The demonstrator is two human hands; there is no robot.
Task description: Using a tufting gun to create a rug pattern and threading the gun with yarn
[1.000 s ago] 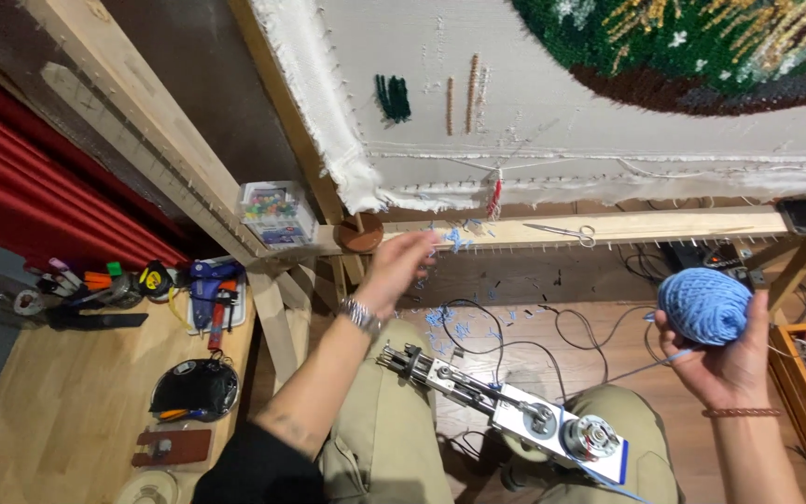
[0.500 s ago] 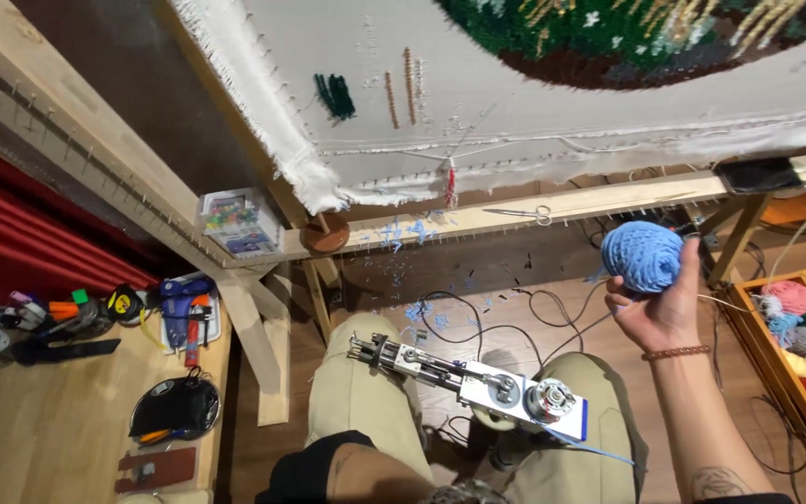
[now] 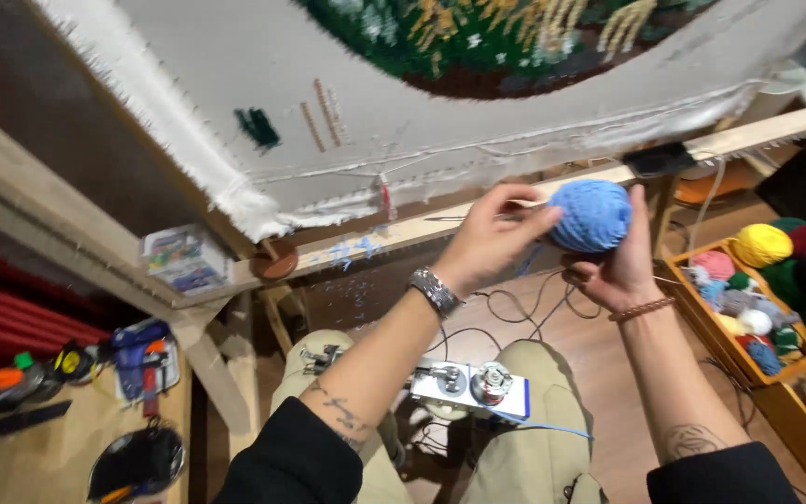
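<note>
Overhead, the stretched cloth point(image 3: 478, 121) fills the upper view, its tufted green and brown patch point(image 3: 515, 37) at the top and the wooden frame rail point(image 3: 534, 201) running along its lower edge. To the right, a wooden crate point(image 3: 701, 317) holds balls of yellow, red, green and pink yarn. To the left, a table point(image 3: 39, 457) carries a tape measure, markers and a black pouch. A tufting gun point(image 3: 464, 385) lies across the lap, a thin blue strand trailing from it.

The blue yarn ball point(image 3: 591, 215) sits in front of the rail, between both hands. The right hand point(image 3: 619, 271) cups it from below and behind, fingers closed around it. The left hand point(image 3: 487, 245) is at its left side, fingertips pinched together just against the ball; whether a strand lies in the pinch cannot be told.

To do this well, the cupping hand should, I judge, grip lightly so the ball can turn, while the pinching hand draws the loose end off slowly along the wind, clear of the rail's tack strip, where loose yarn could snag.
</note>
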